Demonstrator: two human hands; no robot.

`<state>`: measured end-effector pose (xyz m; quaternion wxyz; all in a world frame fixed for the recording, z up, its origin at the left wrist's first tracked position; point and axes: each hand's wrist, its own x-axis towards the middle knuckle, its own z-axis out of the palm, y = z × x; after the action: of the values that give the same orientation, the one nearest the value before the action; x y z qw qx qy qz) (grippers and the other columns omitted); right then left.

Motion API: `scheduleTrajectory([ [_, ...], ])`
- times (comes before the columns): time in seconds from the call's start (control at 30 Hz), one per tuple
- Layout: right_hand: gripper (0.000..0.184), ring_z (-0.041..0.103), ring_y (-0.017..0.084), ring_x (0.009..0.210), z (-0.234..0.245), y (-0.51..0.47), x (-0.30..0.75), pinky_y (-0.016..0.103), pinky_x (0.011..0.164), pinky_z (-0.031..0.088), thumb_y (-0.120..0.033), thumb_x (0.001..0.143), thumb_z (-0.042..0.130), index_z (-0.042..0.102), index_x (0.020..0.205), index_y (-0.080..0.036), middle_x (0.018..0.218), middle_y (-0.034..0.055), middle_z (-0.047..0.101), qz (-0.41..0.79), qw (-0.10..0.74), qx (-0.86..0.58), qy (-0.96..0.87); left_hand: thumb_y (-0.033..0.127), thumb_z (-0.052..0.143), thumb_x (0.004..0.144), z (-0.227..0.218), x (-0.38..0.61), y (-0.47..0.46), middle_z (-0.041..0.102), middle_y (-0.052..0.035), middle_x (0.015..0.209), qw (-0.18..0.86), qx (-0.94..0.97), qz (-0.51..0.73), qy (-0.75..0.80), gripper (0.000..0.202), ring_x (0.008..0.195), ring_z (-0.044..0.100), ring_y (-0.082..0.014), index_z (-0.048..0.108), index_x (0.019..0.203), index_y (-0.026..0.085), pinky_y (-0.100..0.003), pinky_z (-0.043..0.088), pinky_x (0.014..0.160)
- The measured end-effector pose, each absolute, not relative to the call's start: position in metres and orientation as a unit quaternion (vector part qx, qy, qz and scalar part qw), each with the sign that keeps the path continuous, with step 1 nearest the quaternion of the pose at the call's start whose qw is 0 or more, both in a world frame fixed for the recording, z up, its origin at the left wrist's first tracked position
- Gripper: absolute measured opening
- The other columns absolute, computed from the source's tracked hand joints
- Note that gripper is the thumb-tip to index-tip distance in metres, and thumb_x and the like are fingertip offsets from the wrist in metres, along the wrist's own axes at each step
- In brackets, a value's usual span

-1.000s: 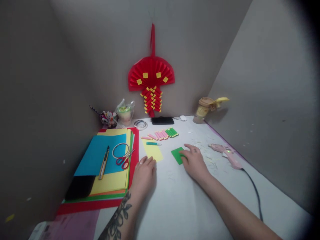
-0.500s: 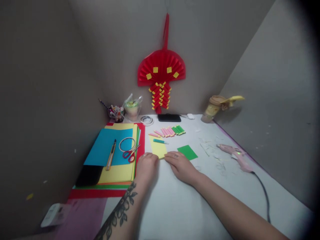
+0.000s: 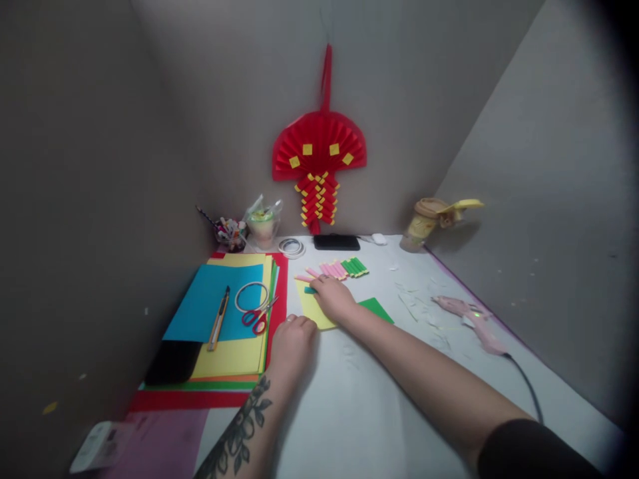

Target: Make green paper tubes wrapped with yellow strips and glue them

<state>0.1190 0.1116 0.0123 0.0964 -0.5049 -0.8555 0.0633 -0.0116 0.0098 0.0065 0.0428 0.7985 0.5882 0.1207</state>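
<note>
While the right hand (image 3: 332,296) lies over the teal pen (image 3: 309,290) on the small yellow sheet (image 3: 310,307), the left hand (image 3: 295,336) rests by its near corner, though I can't tell whether either grips anything.

Place: craft desk (image 3: 349,399) | coloured paper (image 3: 192,313) — scissors (image 3: 262,313) — glue gun (image 3: 479,324)

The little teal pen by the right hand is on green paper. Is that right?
The paper's colour is wrong: the head view shows the little teal pen on yellow paper. It is by the right hand, as you said.
</note>
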Motion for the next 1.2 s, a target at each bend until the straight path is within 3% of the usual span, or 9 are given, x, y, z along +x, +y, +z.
scheduleTrajectory([
  [0.3, 0.025, 0.060, 0.022, 0.088, 0.007, 0.141, 0.072, 0.031, 0.071, 0.043, -0.015, 0.090, 0.039, 0.058, 0.106, -0.019, 0.100, 0.0117, 0.061, 0.048, 0.077, -0.543, -0.835, 0.014, 0.044, 0.086, 0.009, -0.011, 0.008, 0.064, -0.0051, 0.088, 0.048, 0.802, 0.083, 0.590, 0.018, 0.085, 0.055, -0.0211, 0.062, 0.081, 0.017, -0.032, 0.038, 0.069],
  [0.5, 0.026, 0.060, 0.024, 0.091, 0.020, 0.154, 0.099, 0.034, 0.074, 0.043, -0.009, 0.088, 0.038, 0.059, 0.103, -0.013, 0.102, 0.0164, 0.061, 0.038, 0.115, -0.596, -0.793, 0.015, 0.044, 0.085, 0.007, -0.012, 0.006, 0.063, -0.0067, 0.088, 0.051, 0.794, 0.094, 0.599, 0.018, 0.085, 0.056, -0.0214, 0.062, 0.082, 0.016, -0.032, 0.040, 0.070],
  [0.6, 0.021, 0.056, 0.023, 0.100, 0.028, 0.132, 0.120, 0.034, 0.082, 0.042, -0.017, 0.090, 0.041, 0.061, 0.096, -0.015, 0.102, 0.0123, 0.062, 0.049, 0.149, -0.571, -0.806, 0.014, 0.045, 0.085, 0.005, -0.017, 0.007, 0.063, -0.0065, 0.088, 0.070, 0.785, 0.106, 0.606, 0.017, 0.084, 0.056, -0.0203, 0.061, 0.081, 0.016, -0.030, 0.040, 0.070],
  [0.7, 0.019, 0.058, 0.016, 0.091, 0.029, 0.091, 0.141, 0.028, 0.080, 0.043, -0.018, 0.089, 0.042, 0.061, 0.094, -0.019, 0.096, 0.0048, 0.064, 0.084, 0.173, -0.509, -0.839, 0.012, 0.044, 0.085, 0.005, -0.020, 0.008, 0.063, -0.0058, 0.089, 0.090, 0.783, 0.118, 0.604, 0.017, 0.083, 0.056, -0.0187, 0.060, 0.084, 0.017, -0.029, 0.040, 0.071],
  [0.8, 0.019, 0.056, 0.019, 0.092, 0.020, 0.053, 0.159, 0.030, 0.079, 0.044, -0.019, 0.079, 0.059, 0.062, 0.098, -0.019, 0.095, 0.0058, 0.063, 0.150, 0.212, -0.386, -0.885, 0.012, 0.043, 0.086, 0.007, -0.021, 0.008, 0.062, -0.0056, 0.090, 0.097, 0.795, 0.115, 0.588, 0.019, 0.084, 0.055, -0.0188, 0.060, 0.086, 0.017, -0.029, 0.040, 0.072],
  [0.97, 0.012, 0.055, 0.019, 0.084, -0.003, 0.031, 0.170, 0.032, 0.077, 0.042, -0.012, 0.084, 0.052, 0.062, 0.081, -0.018, 0.083, 0.0051, 0.062, 0.126, 0.208, -0.411, -0.878, 0.013, 0.043, 0.087, 0.010, -0.017, 0.005, 0.063, -0.0061, 0.088, 0.102, 0.820, 0.113, 0.552, 0.021, 0.086, 0.055, -0.0193, 0.063, 0.083, 0.018, -0.029, 0.040, 0.073],
  [1.2, 0.013, 0.053, 0.017, 0.080, -0.008, 0.036, 0.169, 0.028, 0.071, 0.040, -0.008, 0.081, 0.053, 0.060, 0.078, -0.019, 0.079, 0.0024, 0.059, 0.159, 0.215, -0.416, -0.869, 0.016, 0.046, 0.085, 0.013, -0.015, 0.002, 0.064, -0.0058, 0.084, 0.123, 0.810, 0.158, 0.551, 0.018, 0.084, 0.055, -0.0189, 0.063, 0.080, 0.018, -0.030, 0.041, 0.077],
])
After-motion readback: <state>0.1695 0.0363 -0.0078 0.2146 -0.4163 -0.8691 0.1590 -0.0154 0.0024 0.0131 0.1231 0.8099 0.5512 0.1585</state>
